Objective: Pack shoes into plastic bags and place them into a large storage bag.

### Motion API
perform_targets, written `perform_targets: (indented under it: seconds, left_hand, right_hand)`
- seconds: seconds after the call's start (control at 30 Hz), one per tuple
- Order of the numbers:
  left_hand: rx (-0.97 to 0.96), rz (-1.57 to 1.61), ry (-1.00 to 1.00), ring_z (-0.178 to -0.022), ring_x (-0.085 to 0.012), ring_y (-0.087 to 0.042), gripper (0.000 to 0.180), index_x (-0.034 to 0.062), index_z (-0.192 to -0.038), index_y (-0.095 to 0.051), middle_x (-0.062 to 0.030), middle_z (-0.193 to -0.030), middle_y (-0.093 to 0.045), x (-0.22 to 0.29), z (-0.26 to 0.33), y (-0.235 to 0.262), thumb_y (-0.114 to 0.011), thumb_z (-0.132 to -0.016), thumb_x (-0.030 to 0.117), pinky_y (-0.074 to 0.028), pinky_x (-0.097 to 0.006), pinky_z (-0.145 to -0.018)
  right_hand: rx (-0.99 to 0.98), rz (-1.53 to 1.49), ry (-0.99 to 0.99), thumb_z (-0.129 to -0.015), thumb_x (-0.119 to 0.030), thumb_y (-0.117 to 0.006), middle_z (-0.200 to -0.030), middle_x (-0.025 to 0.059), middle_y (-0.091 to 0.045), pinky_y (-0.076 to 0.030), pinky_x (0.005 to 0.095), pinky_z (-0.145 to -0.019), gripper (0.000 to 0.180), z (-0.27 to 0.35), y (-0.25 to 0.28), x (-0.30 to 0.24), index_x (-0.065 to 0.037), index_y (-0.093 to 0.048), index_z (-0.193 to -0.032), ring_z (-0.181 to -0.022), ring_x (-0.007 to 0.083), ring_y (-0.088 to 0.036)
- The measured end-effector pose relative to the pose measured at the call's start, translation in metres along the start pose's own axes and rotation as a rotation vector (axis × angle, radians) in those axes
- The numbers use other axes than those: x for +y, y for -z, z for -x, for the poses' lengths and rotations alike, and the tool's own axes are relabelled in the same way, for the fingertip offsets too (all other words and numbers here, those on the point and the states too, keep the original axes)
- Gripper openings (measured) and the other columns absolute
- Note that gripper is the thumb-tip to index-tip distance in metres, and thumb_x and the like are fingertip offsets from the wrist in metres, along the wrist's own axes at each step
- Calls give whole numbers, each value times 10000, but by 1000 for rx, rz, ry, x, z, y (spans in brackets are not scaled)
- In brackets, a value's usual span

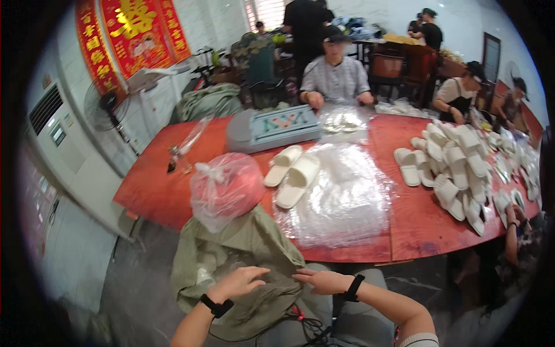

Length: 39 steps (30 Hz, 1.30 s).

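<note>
Just in front of me an olive-green cloth sack point(228, 315) stands with its mouth wide, leaning against the table edge. Clear plastic shows faintly inside it. My left hand point(240, 282) hovers over the sack's mouth, its thumb and fingers apart and nothing in them. At the sack's right rim, my right hand point(324, 281) reaches in from the side with fingers stretched out, their tips at the cloth; no object shows in it. A pair of white slippers point(298, 179) lies partly on a stack of clear plastic bags point(347, 202) on the table ahead.
A tied pinkish plastic bag point(225, 185) sits at the edge of the red table point(153, 168). Behind it stands a grey machine point(277, 128). Slippers point(457, 156) are heaped at right. One person point(334, 75) sits opposite; others work at right. A fan point(110, 104) stands left.
</note>
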<state>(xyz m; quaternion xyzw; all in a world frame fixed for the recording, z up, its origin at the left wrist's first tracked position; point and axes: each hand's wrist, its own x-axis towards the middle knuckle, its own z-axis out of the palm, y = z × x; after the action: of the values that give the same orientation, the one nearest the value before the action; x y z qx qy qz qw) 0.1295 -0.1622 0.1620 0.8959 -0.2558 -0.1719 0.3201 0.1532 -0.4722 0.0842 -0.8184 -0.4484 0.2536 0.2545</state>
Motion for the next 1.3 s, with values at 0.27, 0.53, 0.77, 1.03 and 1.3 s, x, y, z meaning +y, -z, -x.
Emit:
perform_targets:
  seconds: [0.27,0.53,0.77,1.03,1.3]
  left_hand:
    - [-99,154,-326,-1116,-315,-610,453,43,-1313,-550,-175,-1225,-624,122,-88,-20,-665,-881,115,-492,-378,-932]
    - [138,80,-459,-1274,-374,-489,602,42,-1368,-492,-211,-1355,-528,129,-178,-65,-720,-813,93,-401,-397,-1059]
    - [161,-277,-76,-1441,-481,-98,907,212,-1491,-334,-215,-1577,-157,75,-226,-95,-793,-733,407,-173,-733,-1047]
    - [70,-394,48,-1457,-470,82,995,304,-1517,-303,-178,-1614,-43,36,-239,-122,-673,-694,722,6,-806,-996]
    - [22,-404,77,-1453,-468,115,994,310,-1530,-274,-190,-1613,-20,29,-239,-125,-638,-714,745,59,-796,-988]
  right_hand:
    - [328,-75,-84,-831,-87,-682,-1469,202,-379,-494,427,-893,756,91,23,41,-72,-304,-1486,-1093,392,-587]
    - [533,-244,-400,-836,-145,-701,-1182,198,-615,-483,382,-920,539,204,44,81,7,-518,-1320,-1078,334,-606]
    - [1111,-786,-536,-939,-143,-642,-1177,84,-635,-537,325,-820,422,293,68,138,-5,-535,-1323,-964,189,-645]
    - [2035,-1156,-297,-906,-167,-672,-1142,143,-564,-521,330,-676,764,388,151,247,-17,-205,-1491,-836,215,-637]
    - [2150,-1076,-348,-919,-149,-642,-1071,131,-578,-501,281,-571,652,405,195,270,6,-284,-1441,-805,193,-633]
